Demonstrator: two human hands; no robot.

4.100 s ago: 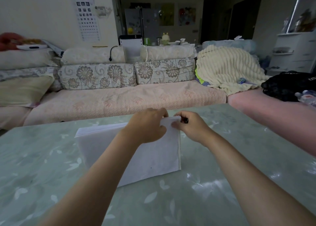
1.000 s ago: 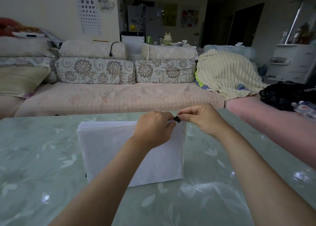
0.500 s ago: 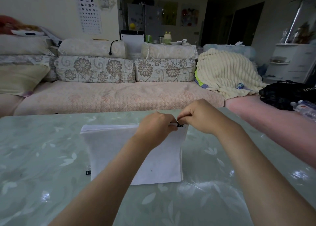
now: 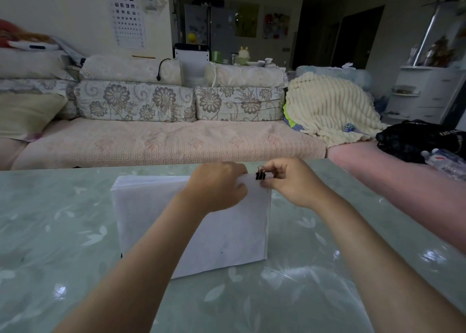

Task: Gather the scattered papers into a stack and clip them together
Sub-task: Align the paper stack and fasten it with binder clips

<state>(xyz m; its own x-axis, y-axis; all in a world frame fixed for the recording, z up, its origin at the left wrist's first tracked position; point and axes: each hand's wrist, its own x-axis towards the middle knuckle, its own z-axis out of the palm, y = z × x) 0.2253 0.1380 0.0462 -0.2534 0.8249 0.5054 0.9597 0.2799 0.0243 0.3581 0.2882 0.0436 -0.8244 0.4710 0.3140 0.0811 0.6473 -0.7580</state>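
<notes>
The stack of papers (image 4: 227,234) lies on the green counter (image 4: 50,232) directly in front of you, with its sheets squared together and its long sides running left to right. Your left hand (image 4: 218,185) is on the far edge of the stack, a little right of its middle. The fingers are curled over this edge and grip the sheets together. Your right hand (image 4: 292,181) is just beside it, at the far right corner. Its thumb and forefinger pinch a small black binder clip (image 4: 260,174). The clip sits on the far edge of the papers, between your two hands, and its wire handles point up. I cannot tell if the mouth of the clip is fully closed on the sheets, because your fingers cover this part.

Behind the counter there is a long sofa (image 4: 164,141) with flower-pattern cushions, and a cream blanket (image 4: 327,106) lies on its right end. A black bag (image 4: 416,138) and a water bottle (image 4: 446,160) lie at the far right. An eye chart (image 4: 127,12) hangs on the wall.
</notes>
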